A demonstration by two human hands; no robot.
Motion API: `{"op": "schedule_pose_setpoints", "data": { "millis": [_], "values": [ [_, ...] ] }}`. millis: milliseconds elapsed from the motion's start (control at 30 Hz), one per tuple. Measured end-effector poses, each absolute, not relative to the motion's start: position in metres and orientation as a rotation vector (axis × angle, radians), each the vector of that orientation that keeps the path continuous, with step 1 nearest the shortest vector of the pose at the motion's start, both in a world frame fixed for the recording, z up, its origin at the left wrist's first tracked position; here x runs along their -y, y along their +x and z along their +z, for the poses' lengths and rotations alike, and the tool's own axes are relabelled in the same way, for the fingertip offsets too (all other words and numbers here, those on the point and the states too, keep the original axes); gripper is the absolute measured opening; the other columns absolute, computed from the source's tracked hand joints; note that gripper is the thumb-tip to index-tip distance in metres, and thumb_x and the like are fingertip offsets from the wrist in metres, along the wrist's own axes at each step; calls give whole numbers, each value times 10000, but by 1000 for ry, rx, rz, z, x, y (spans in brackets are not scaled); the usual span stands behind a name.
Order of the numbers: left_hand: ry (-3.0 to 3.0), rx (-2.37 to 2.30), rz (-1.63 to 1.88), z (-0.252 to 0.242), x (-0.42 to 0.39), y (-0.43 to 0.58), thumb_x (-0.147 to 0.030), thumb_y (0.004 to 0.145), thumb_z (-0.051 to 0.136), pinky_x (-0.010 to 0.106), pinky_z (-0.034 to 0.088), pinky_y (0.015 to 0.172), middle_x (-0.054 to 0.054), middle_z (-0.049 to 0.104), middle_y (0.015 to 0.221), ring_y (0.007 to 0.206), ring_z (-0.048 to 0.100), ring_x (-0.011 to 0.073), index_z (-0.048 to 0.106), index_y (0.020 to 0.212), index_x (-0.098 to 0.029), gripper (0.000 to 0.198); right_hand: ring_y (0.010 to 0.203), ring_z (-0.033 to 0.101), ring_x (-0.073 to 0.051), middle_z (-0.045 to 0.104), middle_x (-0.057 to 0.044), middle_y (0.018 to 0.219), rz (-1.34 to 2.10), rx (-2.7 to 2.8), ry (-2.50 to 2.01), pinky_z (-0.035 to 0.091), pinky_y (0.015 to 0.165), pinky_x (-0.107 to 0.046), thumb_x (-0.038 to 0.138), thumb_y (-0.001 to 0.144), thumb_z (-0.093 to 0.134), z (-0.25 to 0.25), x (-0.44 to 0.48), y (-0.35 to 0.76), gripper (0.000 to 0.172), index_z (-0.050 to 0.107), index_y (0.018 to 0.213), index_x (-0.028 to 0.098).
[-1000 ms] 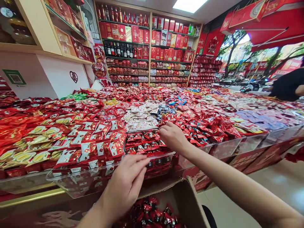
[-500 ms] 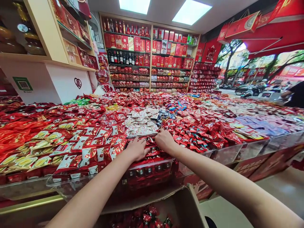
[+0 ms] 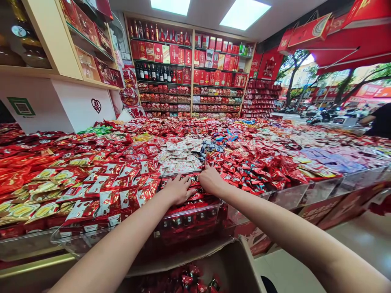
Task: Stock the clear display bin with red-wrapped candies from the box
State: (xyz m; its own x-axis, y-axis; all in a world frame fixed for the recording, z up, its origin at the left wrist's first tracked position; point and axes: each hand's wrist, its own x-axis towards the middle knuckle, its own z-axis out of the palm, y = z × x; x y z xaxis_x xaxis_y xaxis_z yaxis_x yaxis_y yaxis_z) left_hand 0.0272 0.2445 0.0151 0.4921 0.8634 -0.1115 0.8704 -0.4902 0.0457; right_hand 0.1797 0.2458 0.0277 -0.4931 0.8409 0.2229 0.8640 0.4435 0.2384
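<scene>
My left hand (image 3: 179, 189) lies with fingers spread over dark red candy packets in a clear plastic bin (image 3: 189, 221). Close beside it, my right hand (image 3: 210, 180) is bent with its fingers curled at the bin's right side; whatever they grip is hidden. White candy packets (image 3: 180, 156) are heaped just beyond both hands. Left of my left hand are red and white packets (image 3: 109, 199), and small red wrapped candies (image 3: 250, 171) are piled to the right of my right hand.
Below the bin stands an open cardboard box (image 3: 227, 264) with red wrapped candies (image 3: 191, 278) inside. Bins of packets spread across the whole display. Shelves (image 3: 193, 77) of bottles and red boxes line the back. A person in dark clothing (image 3: 378, 122) is at the far right.
The view has shifted slightly, so the display sits a little further left. Both hands stay over the same bin, and the left hand's fingers have moved slightly.
</scene>
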Motion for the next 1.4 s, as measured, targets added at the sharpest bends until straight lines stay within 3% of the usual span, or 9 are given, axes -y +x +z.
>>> {"op": "schedule_pose_setpoints", "data": {
  "millis": [300,500,700,867,1000,1133,1267,1333,1400],
  "values": [
    [2574,-1583,-137,22,-242,16,-551,813,279,562,183,998,102,187,1439,1300,125,300,283,1302,-175,617,739,466,-162,616,-74,768,-449,2539,-1249,322,741,-308,169,839,372,43,-185,182,256,603,735,134],
    [2544,-1601,-211,19,-243,15,-555,801,302,539,175,1009,109,144,1446,1303,107,301,245,1320,-162,654,817,452,-154,601,-54,828,13,2398,-907,354,766,-300,153,832,414,26,-109,195,163,577,844,162],
    [2573,-1576,-265,21,-243,13,-543,799,287,484,174,1023,137,129,1441,1306,102,287,215,1330,-110,689,750,498,-136,628,-48,814,455,2508,-938,388,710,-253,138,794,432,-13,-73,206,181,602,850,167],
    [2565,-1651,-268,28,-234,12,-549,789,252,467,184,1019,192,68,1432,1300,86,324,161,1337,-33,759,668,535,-117,629,7,691,667,2594,-1045,377,594,-186,179,713,567,-84,-74,210,82,636,751,201],
    [2540,-1711,-303,28,-223,8,-583,774,231,486,225,997,240,185,1400,1276,162,366,229,1309,20,806,599,522,-96,618,34,661,765,2538,-1088,353,534,-173,168,684,586,-126,-74,211,78,637,720,214],
    [2573,-1694,-298,25,-223,7,-572,779,248,476,262,982,248,249,1379,1254,247,357,287,1287,19,780,574,542,-104,634,30,639,843,2553,-1237,346,498,-178,172,658,587,-134,-74,208,102,658,712,220],
    [2649,-1659,-221,39,-215,11,-513,800,291,514,319,923,282,393,1290,1161,392,388,474,1163,10,662,621,599,-173,670,-32,704,922,2648,-1564,377,485,-215,265,645,572,-141,-83,199,196,682,797,212],
    [2728,-1602,-130,50,-196,14,-451,823,305,497,307,945,224,427,1290,1156,414,342,498,1157,-62,548,647,616,-227,673,-84,734,979,2719,-1705,403,486,-250,274,614,582,-157,-92,191,255,688,824,178],
    [2827,-1478,22,56,-165,14,-387,847,310,398,294,992,99,439,1316,1188,396,231,444,1217,-182,444,724,616,-309,667,-131,761,980,2762,-1832,440,541,-313,249,555,625,-182,-101,182,284,693,810,144]
  ]
}}
